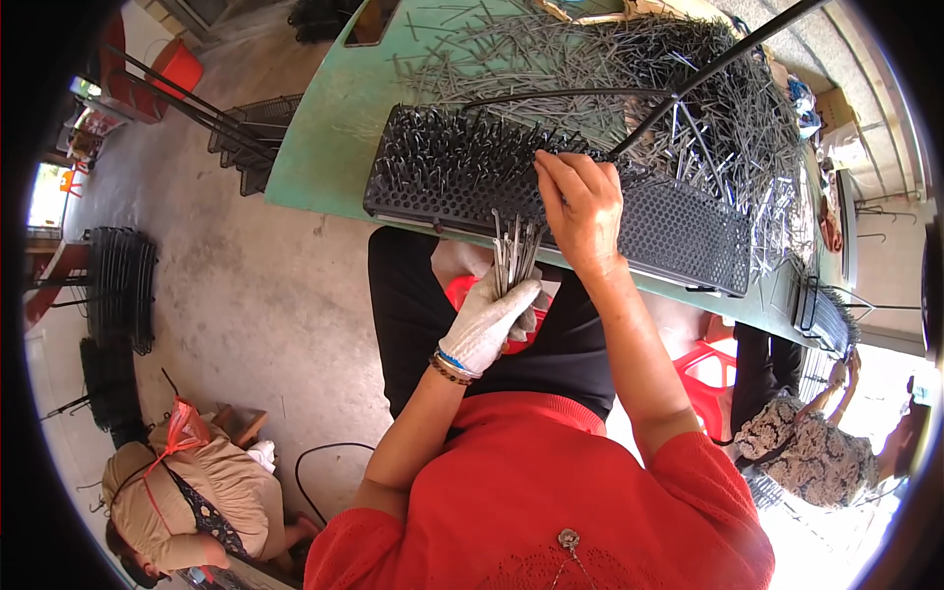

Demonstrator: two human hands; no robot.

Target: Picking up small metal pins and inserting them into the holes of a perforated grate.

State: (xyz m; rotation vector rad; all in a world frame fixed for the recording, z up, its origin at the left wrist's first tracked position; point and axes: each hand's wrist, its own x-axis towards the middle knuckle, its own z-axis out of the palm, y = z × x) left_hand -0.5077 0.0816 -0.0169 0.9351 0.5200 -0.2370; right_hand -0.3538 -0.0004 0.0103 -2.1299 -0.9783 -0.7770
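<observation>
My left hand (495,320), in a white knit glove, is closed round a bundle of thin metal rods (515,258) that stick up from the fist. Bare, my right hand (582,206) is over a black perforated rack (678,231), its thumb and fingers pinched together. Whatever lies between those fingertips is too small to make out. Many short dark rods (462,157) stand upright in the rack's left and middle holes, while its right part shows bare holes. A black bar frame rises from the rack toward the upper right.
Loose rods (708,108) lie heaped on the green table (320,147) behind the rack. Other black racks stand on the floor at left (120,290). One person (202,492) sits at lower left; another (811,447) works at right. A red stool (708,379) is near my right arm.
</observation>
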